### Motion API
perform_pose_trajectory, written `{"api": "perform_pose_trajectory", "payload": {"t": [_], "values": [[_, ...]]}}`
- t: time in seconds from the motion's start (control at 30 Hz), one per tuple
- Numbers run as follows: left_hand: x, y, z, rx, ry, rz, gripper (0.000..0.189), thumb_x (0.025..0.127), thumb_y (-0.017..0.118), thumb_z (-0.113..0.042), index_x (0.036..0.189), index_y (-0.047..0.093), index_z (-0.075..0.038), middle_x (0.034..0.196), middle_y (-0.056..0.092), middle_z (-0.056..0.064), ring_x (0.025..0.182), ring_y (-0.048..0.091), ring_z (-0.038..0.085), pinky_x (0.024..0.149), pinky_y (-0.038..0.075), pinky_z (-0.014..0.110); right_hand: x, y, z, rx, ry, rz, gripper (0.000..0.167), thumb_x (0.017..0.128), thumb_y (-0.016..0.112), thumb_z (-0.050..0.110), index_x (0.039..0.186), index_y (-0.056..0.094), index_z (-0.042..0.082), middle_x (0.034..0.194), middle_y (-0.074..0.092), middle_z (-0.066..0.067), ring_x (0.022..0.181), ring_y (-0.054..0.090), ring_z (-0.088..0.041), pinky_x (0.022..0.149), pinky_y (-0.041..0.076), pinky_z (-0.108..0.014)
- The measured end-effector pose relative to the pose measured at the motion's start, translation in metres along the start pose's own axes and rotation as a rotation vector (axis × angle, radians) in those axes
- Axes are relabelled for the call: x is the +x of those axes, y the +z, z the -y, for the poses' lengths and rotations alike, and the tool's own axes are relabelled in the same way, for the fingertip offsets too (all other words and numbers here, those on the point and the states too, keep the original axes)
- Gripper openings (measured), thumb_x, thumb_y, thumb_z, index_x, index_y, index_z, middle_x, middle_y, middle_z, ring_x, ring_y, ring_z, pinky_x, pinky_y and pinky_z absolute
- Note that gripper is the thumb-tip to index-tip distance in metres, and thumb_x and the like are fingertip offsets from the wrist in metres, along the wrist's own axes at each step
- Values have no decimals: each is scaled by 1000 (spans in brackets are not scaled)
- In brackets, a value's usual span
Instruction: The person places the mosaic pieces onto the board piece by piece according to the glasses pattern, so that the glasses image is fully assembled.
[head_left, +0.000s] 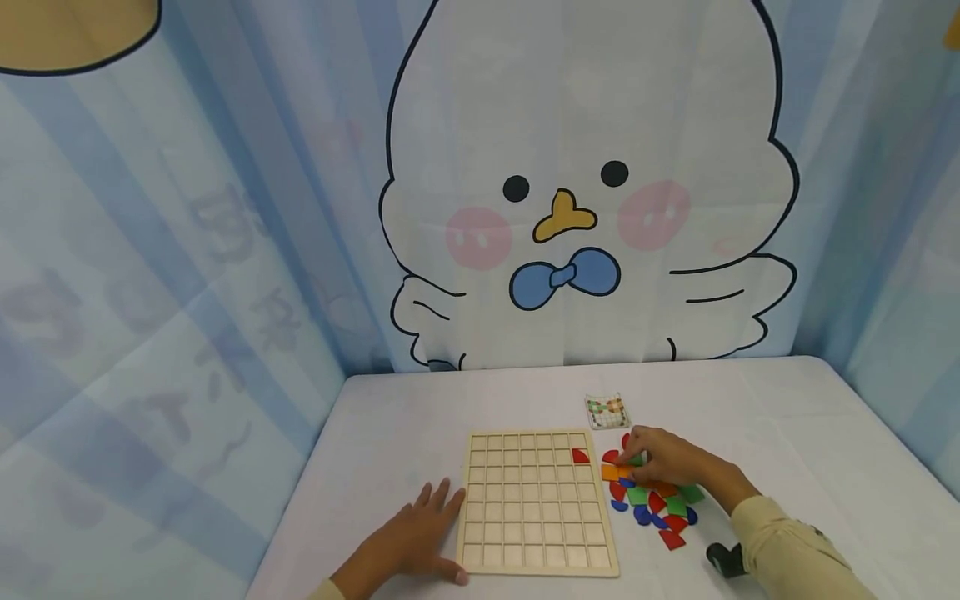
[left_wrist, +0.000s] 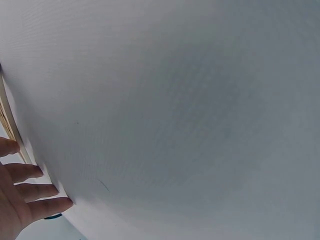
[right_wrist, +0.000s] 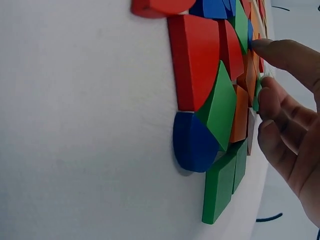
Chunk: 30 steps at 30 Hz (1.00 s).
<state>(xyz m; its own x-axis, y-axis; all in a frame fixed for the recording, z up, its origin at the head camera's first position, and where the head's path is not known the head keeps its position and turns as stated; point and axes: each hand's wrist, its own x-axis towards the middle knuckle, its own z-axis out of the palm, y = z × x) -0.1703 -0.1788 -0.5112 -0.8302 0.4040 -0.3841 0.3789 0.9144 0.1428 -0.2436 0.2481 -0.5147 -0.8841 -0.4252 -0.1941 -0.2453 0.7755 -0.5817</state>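
My left hand [head_left: 422,535] lies spread at the left edge of a pale wooden grid board [head_left: 521,502], its thumb near the lower left corner. The left wrist view shows the same fingers [left_wrist: 40,192] extended along the board's side. One red quarter-round piece [head_left: 581,456] sits in a cell at the board's upper right. To the right of the board, my right hand [head_left: 663,457] reaches down into a loose pile of coloured pieces. Its thumb [right_wrist: 270,47] is at a blue piece, and bent fingers [right_wrist: 270,100] are close to a green piece, with a gap between thumb and fingers.
A small printed pattern card [head_left: 607,412] lies behind the pile. Red, blue, green and orange pieces, such as this green block [right_wrist: 212,195], lie close together. A dark object [head_left: 725,560] is beside the right sleeve. A curtain with a cartoon bird [head_left: 570,100] hangs behind the table.
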Motion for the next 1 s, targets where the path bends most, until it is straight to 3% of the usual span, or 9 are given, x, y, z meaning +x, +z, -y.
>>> {"api": "perform_pose_trajectory", "payload": {"t": [0.3, 0.6, 0.83, 1.0], "values": [[2, 1, 3, 12, 4, -6, 120, 65, 72, -79, 157, 33, -13, 163, 28, 23, 145, 31, 51, 105, 41, 67, 2, 3, 2, -26, 34, -7, 24, 82, 83, 18, 105, 81, 23, 89, 52, 3, 88, 51, -15, 75, 51, -26], [2, 1, 2, 10, 10, -6, 120, 66, 71, -80, 158, 32, -13, 163, 26, 23, 146, 30, 51, 105, 41, 67, 2, 1, 8, 25, 25, 10, 20, 84, 81, 15, 99, 71, 23, 104, 64, 5, 101, 56, -19, 99, 53, -49], [3, -4, 0, -14, 14, 4, 119, 67, 73, -77, 157, 32, -12, 163, 26, 24, 146, 29, 52, 104, 42, 68, 2, -2, 7, 43, -12, 4, 16, 87, 78, 15, 100, 70, 19, 94, 65, 5, 93, 56, -17, 92, 54, -46], [3, -1, 1, -36, -3, 10, 119, 66, 74, -76, 157, 33, -12, 163, 25, 24, 146, 28, 52, 103, 41, 70, 3, 1, 4, 31, -11, 13, 13, 89, 75, 17, 101, 71, 21, 92, 64, 6, 91, 55, -15, 88, 53, -41]]}}
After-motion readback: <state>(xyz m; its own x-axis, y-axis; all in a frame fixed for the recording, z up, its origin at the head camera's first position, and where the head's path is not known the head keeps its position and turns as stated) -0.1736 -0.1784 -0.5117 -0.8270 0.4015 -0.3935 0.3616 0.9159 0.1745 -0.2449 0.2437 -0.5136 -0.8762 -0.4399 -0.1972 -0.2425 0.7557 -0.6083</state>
